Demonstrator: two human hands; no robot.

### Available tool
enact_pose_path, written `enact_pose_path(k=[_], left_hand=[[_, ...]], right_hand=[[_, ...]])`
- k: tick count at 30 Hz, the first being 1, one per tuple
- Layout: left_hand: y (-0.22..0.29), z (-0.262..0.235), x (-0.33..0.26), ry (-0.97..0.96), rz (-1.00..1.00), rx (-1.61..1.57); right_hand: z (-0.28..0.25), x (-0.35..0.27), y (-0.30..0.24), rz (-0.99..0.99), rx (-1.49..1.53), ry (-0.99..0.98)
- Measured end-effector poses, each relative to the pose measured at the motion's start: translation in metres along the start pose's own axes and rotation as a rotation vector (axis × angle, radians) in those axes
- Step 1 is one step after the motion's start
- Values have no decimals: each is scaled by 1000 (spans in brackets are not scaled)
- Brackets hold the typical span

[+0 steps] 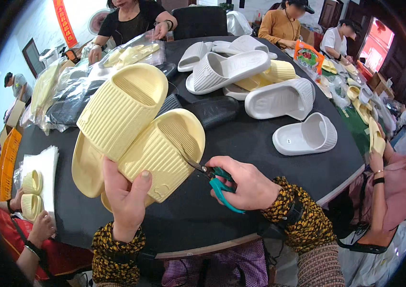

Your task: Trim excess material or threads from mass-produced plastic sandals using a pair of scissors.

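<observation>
My left hand (125,193) grips a pair of pale yellow slide slippers (117,115) with ribbed straps, held up over the table in front of me. The fingers behind the slippers are hidden; the thumb presses on the nearer one. In my right hand (248,184) is a pair of scissors (222,190) with teal handles, my fingers wrapped through the loops. Their dark blades (188,159) lie at the strap opening of the nearer slipper. Whether the tips touch it I cannot tell. Both my forearms wear black and yellow patterned sleeves.
Grey slippers (303,136) lie at the right and back of the black table (241,143), with a yellow one among them. Black slippers (215,111) and clear plastic bags (76,91) lie behind my slippers. Co-workers sit around, one handling small yellow slippers (31,206) at the left.
</observation>
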State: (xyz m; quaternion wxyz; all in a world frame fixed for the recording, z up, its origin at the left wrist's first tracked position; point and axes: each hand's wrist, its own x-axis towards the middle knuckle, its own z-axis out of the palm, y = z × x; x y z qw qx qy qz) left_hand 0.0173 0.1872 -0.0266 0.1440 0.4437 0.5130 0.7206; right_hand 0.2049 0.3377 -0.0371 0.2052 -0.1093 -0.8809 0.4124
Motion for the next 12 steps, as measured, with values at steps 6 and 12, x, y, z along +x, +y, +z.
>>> enact_pose_path(k=[6, 12], left_hand=[[-2, -2, -1, -48, 29, 32], [-1, -3, -1, -74, 3, 41]], right_hand=[[0, 0, 0, -23, -11, 8], [0, 0, 4, -69, -17, 18]])
